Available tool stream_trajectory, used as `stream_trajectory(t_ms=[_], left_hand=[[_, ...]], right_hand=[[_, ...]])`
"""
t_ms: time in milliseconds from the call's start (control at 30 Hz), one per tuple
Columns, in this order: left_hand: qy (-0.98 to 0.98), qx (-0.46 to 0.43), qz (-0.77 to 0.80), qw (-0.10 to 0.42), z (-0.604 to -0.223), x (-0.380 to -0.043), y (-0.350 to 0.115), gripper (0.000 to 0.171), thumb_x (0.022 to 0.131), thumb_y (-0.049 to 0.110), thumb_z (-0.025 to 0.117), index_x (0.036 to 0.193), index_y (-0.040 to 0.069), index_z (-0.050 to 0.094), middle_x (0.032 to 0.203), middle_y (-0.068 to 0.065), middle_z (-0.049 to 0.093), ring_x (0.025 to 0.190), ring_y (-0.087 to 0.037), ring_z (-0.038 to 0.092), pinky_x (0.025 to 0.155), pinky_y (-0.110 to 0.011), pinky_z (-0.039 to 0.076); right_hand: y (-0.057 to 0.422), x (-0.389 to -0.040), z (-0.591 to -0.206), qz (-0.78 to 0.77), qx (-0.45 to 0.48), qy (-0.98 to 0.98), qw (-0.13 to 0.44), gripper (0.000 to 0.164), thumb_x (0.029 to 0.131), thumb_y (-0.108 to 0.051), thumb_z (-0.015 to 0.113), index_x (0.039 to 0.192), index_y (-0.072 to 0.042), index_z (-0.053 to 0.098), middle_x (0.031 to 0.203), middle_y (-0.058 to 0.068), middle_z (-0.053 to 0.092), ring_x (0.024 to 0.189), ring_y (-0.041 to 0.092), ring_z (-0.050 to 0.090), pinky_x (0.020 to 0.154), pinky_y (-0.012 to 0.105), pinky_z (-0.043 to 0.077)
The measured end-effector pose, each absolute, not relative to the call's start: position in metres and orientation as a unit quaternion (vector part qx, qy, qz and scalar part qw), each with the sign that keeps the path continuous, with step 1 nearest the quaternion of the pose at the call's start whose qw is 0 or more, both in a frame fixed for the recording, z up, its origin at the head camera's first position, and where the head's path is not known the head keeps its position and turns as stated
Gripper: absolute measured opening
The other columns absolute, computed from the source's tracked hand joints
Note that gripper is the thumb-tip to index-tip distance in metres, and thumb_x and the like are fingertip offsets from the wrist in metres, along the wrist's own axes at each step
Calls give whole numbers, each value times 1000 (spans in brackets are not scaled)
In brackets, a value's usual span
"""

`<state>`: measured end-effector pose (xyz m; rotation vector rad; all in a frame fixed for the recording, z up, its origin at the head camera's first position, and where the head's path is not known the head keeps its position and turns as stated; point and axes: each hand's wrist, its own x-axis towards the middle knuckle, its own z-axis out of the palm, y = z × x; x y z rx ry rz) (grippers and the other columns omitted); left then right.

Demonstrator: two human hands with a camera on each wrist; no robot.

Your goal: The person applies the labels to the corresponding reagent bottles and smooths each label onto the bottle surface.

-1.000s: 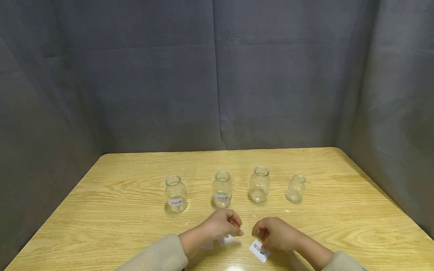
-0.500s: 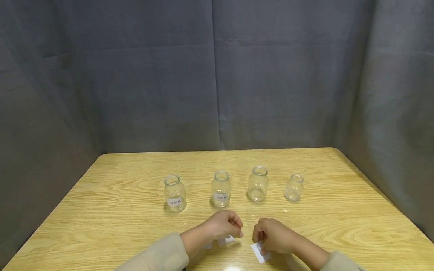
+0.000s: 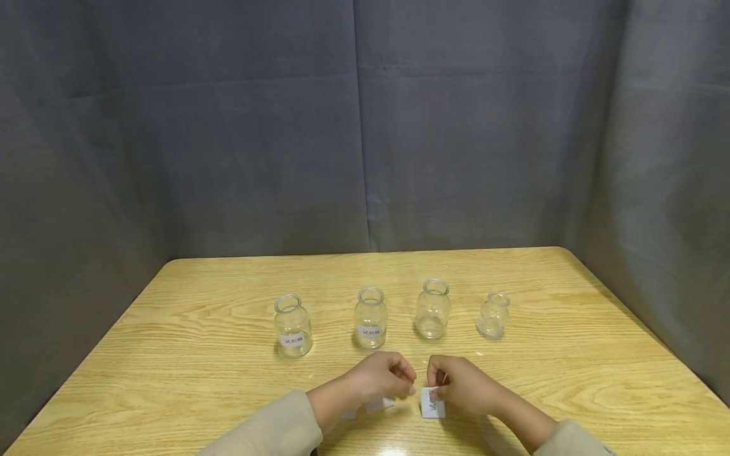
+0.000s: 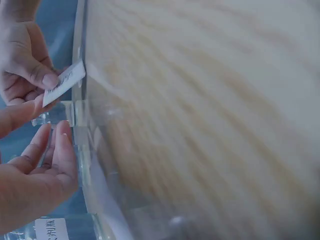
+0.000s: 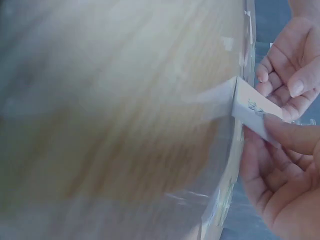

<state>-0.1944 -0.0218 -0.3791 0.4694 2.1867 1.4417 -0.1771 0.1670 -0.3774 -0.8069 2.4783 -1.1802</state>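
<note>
My right hand [image 3: 464,386] pinches a small white label [image 3: 432,406] with dark writing between thumb and fingers. In the right wrist view the label [image 5: 255,107] sticks out past the thumb. Just left of it is my left hand [image 3: 379,380], thumb and fingers loosely bent with nothing visible between them. Its thumb tip lies close to the label [image 4: 65,84] in the left wrist view; whether they touch I cannot tell. Beyond the hands stand a left jar [image 3: 293,323] and a second jar [image 3: 371,313], both labelled, then an unlabelled jar [image 3: 432,310].
A smaller glass jar [image 3: 493,316] ends the row on the right. Under my left wrist lie a white slip [image 3: 379,405] and another slip [image 3: 349,415], both partly hidden. The wooden table [image 3: 171,380] is bordered by grey cloth [image 3: 256,158] at the back and sides.
My right hand has lifted the label off the table and brought it slightly up and left, turning it straighter. The left hand has shifted a little right, towards it.
</note>
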Motion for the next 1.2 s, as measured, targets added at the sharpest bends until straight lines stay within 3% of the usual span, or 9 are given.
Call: stream_trajectory(t_ms=[300,533,733,1033,1200], left_hand=[[790,167,552,209,-374,-199,-20,13,75,6,64,86,3,57,78,-3,53,72,-15,49,65,-27,43],[758,157,599,205,-374,-200,-19,10,80,6,58,87,0,55,79,-5,53,73,-16,53,71,-34,45],[755,154,606,196,-373,-203,-18,10,81,7,57,88,0,55,79,-5,54,76,-17,54,72,-33,45],[759,156,605,183,-369,-202,-16,11,82,12,58,88,3,55,81,-4,54,77,-15,53,72,-33,45],[755,156,611,182,-369,-202,-16,11,81,9,59,88,1,55,81,-4,52,74,-14,51,68,-29,46]], right_hand=[[166,-183,-368,-482,-250,832,112,9,81,7,51,88,1,48,78,6,49,70,16,48,64,26,46],[165,-186,-364,-498,-224,833,88,12,80,4,54,90,1,50,77,8,48,68,15,43,59,22,42],[163,-186,-363,-511,-212,829,82,12,80,1,56,91,1,51,74,5,48,66,14,44,57,22,41],[161,-186,-362,-545,-204,810,80,9,81,-2,57,84,1,49,79,7,49,70,19,50,64,34,47],[162,-185,-362,-571,-185,797,69,11,82,-3,56,83,3,46,84,10,49,72,22,54,65,34,48]])
